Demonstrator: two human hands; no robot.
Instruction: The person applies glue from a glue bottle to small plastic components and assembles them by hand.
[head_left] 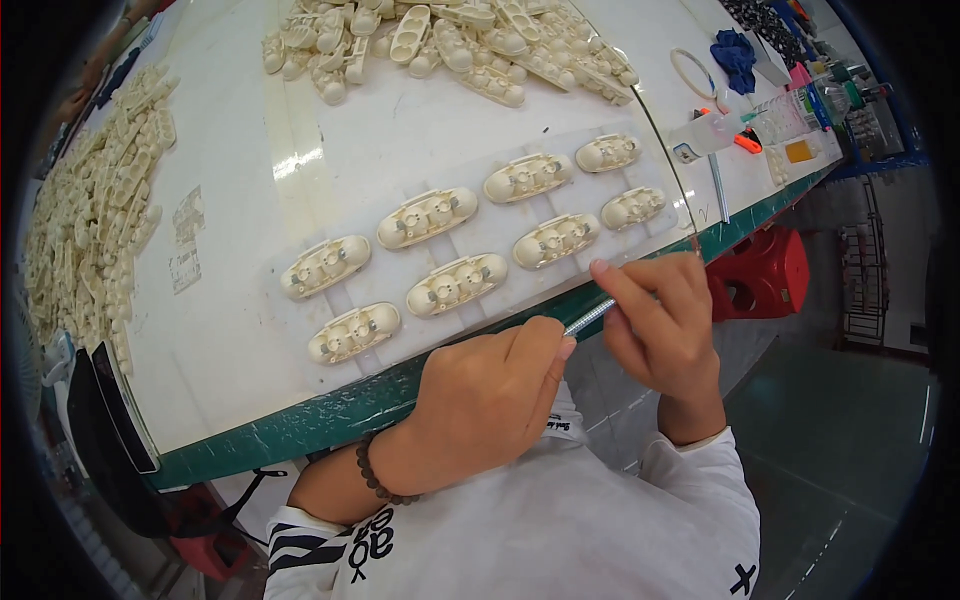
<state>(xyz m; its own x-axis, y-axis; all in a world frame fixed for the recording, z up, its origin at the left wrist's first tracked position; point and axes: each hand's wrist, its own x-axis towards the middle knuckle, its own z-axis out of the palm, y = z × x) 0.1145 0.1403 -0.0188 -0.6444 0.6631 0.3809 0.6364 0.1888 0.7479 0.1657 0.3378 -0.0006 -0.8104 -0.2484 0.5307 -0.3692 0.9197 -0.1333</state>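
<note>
A slim silver metal rod (588,318) with a ridged surface slants between my two hands, just off the near edge of the table. My left hand (490,395) is closed around its lower end, which is hidden inside the fist. Curled fingers of my right hand (660,320) grip the upper end. Beyond the hands, two rows of cream plastic oval parts (456,286) lie on a pale flat board (400,285). Each has round bumps and small grey pieces in it. The part nearest my right hand is another cream oval part (556,240).
A large heap of cream parts (450,45) lies at the back, and another pile (90,220) at the left. To the right are a clear bottle (790,118), a small translucent bottle (708,135), a blue cloth (735,62) and a metal tool (718,188). A red stool (765,275) stands below the green table edge (290,435).
</note>
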